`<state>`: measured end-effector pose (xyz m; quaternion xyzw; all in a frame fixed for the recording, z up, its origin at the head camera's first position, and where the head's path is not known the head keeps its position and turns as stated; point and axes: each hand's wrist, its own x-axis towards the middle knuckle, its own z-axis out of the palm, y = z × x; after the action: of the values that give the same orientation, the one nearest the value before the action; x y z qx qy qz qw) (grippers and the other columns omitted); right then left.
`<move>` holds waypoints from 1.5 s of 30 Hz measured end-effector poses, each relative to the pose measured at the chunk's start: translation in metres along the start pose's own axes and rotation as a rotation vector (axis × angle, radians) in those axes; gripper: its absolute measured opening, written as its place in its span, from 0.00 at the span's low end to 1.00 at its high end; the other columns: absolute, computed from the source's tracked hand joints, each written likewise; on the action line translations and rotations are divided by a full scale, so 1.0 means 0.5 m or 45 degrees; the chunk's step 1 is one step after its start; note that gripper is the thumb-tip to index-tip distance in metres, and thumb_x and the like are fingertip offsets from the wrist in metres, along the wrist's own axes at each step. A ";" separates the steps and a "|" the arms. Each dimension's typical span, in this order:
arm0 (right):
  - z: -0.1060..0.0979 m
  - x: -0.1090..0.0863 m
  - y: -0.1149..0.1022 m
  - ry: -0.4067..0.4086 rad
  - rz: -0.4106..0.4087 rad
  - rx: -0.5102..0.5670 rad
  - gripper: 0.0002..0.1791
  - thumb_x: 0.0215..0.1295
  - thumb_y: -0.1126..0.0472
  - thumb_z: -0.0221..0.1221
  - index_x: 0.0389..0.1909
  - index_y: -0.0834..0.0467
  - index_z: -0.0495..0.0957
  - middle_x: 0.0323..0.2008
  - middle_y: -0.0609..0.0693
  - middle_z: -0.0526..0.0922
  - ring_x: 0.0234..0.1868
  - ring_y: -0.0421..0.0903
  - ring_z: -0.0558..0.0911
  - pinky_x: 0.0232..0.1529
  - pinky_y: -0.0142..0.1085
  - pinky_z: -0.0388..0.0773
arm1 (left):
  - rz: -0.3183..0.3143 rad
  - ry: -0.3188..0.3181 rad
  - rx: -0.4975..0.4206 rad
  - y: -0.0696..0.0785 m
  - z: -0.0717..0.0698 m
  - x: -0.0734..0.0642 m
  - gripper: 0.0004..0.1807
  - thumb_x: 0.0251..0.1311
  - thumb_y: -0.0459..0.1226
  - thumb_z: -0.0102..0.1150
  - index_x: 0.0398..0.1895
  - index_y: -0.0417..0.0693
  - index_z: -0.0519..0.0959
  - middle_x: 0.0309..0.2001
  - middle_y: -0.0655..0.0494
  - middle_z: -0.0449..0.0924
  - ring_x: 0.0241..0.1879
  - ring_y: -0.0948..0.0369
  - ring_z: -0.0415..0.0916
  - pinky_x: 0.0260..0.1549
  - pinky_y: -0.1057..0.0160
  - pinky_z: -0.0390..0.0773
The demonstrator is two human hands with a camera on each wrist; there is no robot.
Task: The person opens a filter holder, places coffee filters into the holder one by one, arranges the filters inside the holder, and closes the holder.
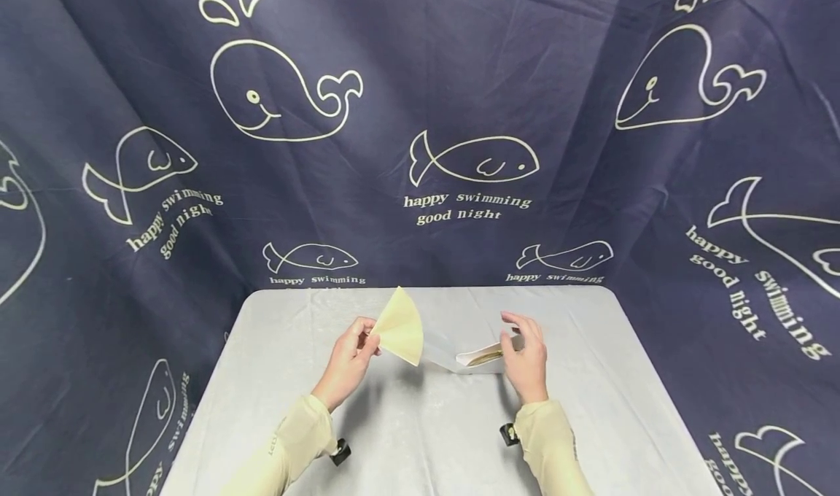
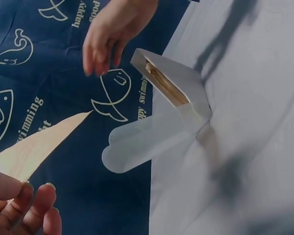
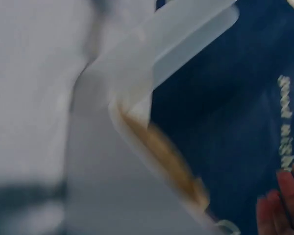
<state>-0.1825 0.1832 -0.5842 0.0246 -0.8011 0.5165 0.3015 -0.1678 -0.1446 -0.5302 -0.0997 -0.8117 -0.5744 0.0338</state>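
In the head view my left hand (image 1: 350, 355) pinches a pale yellow, fan-shaped paper coffee filter (image 1: 400, 328) near its narrow side, above the table. To its right a small white box (image 1: 487, 369) lies on the table, its mouth facing up and leftward. Brownish papers (image 2: 165, 84) show inside the box in the left wrist view. From the mouth sticks out a long translucent flap (image 2: 147, 142) with rounded ends. My right hand (image 1: 527, 357) is over the right end of the box, fingers loosely bent and holding nothing; the left wrist view shows them apart from the box.
A light grey cloth covers the table (image 1: 420, 438), which has rounded far corners. Dark blue curtains (image 1: 472, 95) printed with whales and fish hang close behind it and on both sides. Each forearm wears a small black device (image 1: 340, 452) at the wrist.
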 end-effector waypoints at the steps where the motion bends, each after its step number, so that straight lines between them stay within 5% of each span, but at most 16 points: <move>1: 0.007 -0.001 -0.011 -0.046 0.022 0.065 0.18 0.64 0.76 0.61 0.53 0.62 0.84 0.47 0.60 0.86 0.48 0.40 0.80 0.52 0.25 0.73 | 0.008 -0.001 0.005 0.001 0.003 0.000 0.06 0.74 0.31 0.55 0.48 0.49 0.79 0.37 0.53 0.83 0.35 0.54 0.83 0.33 0.68 0.78; 6: 0.055 -0.009 -0.081 -0.375 0.231 0.412 0.17 0.74 0.70 0.58 0.60 0.69 0.79 0.50 0.68 0.85 0.46 0.35 0.84 0.49 0.25 0.81 | 0.021 0.000 -0.004 -0.001 0.017 0.002 0.06 0.74 0.31 0.56 0.47 0.50 0.79 0.37 0.55 0.83 0.34 0.58 0.83 0.34 0.68 0.78; 11: 0.099 -0.021 -0.150 -0.634 0.354 0.492 0.20 0.78 0.64 0.55 0.63 0.71 0.74 0.48 0.68 0.85 0.42 0.41 0.86 0.49 0.37 0.86 | 0.031 -0.015 -0.034 -0.001 0.033 0.004 0.05 0.74 0.32 0.56 0.48 0.50 0.79 0.39 0.54 0.84 0.34 0.58 0.83 0.35 0.67 0.79; 18: 0.130 -0.027 -0.185 -0.595 0.378 0.394 0.08 0.71 0.65 0.63 0.46 0.65 0.84 0.30 0.58 0.87 0.25 0.35 0.81 0.28 0.27 0.78 | 0.040 -0.044 -0.019 0.002 0.048 0.001 0.05 0.74 0.33 0.57 0.49 0.48 0.79 0.38 0.56 0.83 0.33 0.65 0.81 0.35 0.67 0.79; 26: 0.122 -0.017 -0.179 -0.587 0.337 0.336 0.07 0.70 0.65 0.64 0.43 0.65 0.85 0.32 0.60 0.89 0.25 0.34 0.81 0.27 0.26 0.77 | 0.094 -0.083 0.072 0.009 0.044 0.005 0.08 0.74 0.38 0.59 0.52 0.51 0.78 0.37 0.61 0.83 0.36 0.66 0.80 0.37 0.68 0.77; 36: 0.094 -0.012 -0.157 -0.684 0.162 0.136 0.02 0.68 0.63 0.66 0.36 0.58 0.85 0.23 0.43 0.80 0.23 0.31 0.73 0.26 0.25 0.70 | 0.270 -0.155 0.167 0.022 0.018 0.031 0.12 0.73 0.37 0.61 0.57 0.49 0.77 0.46 0.60 0.86 0.42 0.65 0.82 0.46 0.64 0.81; 42: 0.091 -0.016 -0.147 -0.793 -0.039 0.022 0.07 0.69 0.61 0.66 0.30 0.51 0.81 0.19 0.36 0.67 0.21 0.31 0.66 0.25 0.26 0.63 | 0.343 -0.233 0.219 0.029 0.008 0.049 0.22 0.66 0.37 0.68 0.62 0.47 0.76 0.48 0.56 0.86 0.45 0.62 0.84 0.49 0.60 0.82; 45: 0.092 -0.018 -0.146 -0.843 -0.144 0.011 0.08 0.69 0.60 0.66 0.29 0.50 0.80 0.20 0.35 0.68 0.22 0.30 0.67 0.25 0.26 0.66 | 0.336 -0.279 0.281 0.029 0.007 0.052 0.18 0.64 0.38 0.71 0.56 0.52 0.80 0.42 0.61 0.87 0.42 0.64 0.84 0.45 0.62 0.82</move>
<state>-0.1707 0.1077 -0.5424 0.2367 -0.8506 0.4665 0.0528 -0.1902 -0.1335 -0.5136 -0.2627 -0.8484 -0.4584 0.0310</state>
